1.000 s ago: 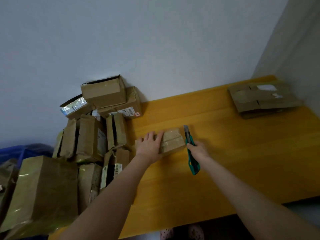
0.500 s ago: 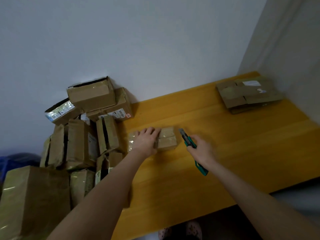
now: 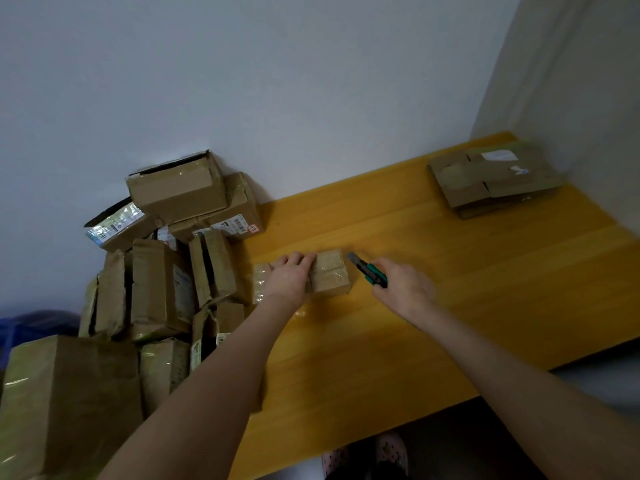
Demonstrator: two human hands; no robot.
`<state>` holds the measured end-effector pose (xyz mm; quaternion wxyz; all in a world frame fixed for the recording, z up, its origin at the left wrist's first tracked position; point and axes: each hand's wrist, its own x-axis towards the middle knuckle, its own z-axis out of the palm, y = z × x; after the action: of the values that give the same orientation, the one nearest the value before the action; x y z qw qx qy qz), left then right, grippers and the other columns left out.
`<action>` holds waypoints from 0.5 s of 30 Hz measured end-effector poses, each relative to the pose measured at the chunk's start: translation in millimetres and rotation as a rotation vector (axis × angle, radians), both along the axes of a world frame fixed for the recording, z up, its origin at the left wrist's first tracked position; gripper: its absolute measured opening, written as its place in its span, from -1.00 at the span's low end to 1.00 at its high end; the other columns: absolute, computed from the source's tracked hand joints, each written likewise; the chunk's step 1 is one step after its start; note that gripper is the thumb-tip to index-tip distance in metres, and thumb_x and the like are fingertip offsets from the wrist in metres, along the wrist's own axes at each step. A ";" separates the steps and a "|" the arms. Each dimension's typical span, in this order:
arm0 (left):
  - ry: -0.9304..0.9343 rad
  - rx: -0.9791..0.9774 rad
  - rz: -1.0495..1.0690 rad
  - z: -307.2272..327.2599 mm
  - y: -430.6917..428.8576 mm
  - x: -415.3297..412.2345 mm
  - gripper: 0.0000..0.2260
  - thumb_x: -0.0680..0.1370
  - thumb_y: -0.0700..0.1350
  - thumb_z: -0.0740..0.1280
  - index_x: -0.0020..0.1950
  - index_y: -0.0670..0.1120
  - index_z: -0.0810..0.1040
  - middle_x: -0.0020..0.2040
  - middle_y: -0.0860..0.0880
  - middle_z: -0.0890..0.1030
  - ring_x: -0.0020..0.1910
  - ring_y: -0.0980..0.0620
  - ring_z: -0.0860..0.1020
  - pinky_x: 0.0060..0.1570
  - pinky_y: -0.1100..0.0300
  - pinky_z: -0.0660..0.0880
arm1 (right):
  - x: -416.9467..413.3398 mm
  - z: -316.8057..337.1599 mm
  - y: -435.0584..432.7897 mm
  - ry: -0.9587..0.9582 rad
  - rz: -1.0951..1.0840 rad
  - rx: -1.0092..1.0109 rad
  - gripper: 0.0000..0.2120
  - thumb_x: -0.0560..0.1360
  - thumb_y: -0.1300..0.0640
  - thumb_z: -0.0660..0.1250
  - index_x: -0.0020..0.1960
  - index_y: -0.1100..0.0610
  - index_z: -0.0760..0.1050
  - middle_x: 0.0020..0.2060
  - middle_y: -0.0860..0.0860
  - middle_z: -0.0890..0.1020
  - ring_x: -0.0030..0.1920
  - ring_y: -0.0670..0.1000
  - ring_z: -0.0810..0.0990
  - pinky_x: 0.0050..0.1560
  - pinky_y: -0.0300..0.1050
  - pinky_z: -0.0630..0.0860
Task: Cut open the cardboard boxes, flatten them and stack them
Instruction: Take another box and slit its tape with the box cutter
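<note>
On the yellow table (image 3: 450, 289), a small taped box (image 3: 330, 275) lies flat. The left hand (image 3: 289, 277) rests on the box's left half, fingers laid over its top. Just right of the box, the right hand (image 3: 403, 285) grips a green utility knife (image 3: 367, 270), with the blade tip by the box's far right corner; whether it touches cannot be told. Left of the box is a pile of unopened boxes (image 3: 166, 271). Well beyond the box, to the far right, lies a stack of flattened cardboard (image 3: 491, 178).
</note>
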<state>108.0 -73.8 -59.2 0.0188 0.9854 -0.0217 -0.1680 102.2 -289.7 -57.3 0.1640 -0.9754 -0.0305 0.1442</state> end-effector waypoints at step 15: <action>-0.007 -0.005 0.002 -2.0 0.1 -3.9 -0.28 0.52 -0.07 0.40 0.56 0.08 0.07 0.48 -0.03 0.24 0.48 -0.14 0.17 0.45 -0.25 0.11 | -5.4 -5.1 -4.9 0.009 -0.066 0.071 -0.63 0.53 -0.01 0.24 0.33 -0.12 0.34 -0.29 -0.09 0.48 -0.43 -0.09 0.44 -0.53 -0.22 0.27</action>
<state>104.0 -73.7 -61.2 0.0212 0.9859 -0.0213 -0.1647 96.9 -294.6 -62.3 0.2031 -0.9688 -0.0025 0.1418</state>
